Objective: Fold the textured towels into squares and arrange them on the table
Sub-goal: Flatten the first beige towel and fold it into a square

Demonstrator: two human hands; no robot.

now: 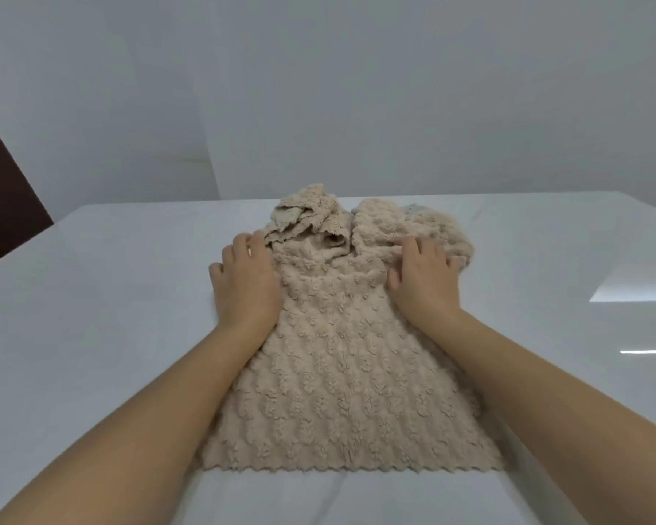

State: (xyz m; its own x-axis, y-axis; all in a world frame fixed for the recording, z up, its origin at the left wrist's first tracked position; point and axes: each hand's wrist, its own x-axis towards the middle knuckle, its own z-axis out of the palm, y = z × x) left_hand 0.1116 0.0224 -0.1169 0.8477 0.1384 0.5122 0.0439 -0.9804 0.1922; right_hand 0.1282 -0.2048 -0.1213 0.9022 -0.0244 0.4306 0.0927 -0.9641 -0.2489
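A beige textured towel [341, 380] lies spread flat on the white table [110, 297], its scalloped near edge toward me. Behind it a heap of crumpled beige towels [360, 225] sits at the table's middle. My left hand [245, 286] rests flat on the spread towel's far left corner, fingers straight and partly on the table. My right hand [423, 282] lies on the far right corner, fingers spread against the heap. Both forearms run along the towel's sides.
A white wall [319, 89] stands just behind the table's far edge. A dark panel [4, 198] shows at the left. Bright reflections mark the glossy tabletop at the right [633, 289].
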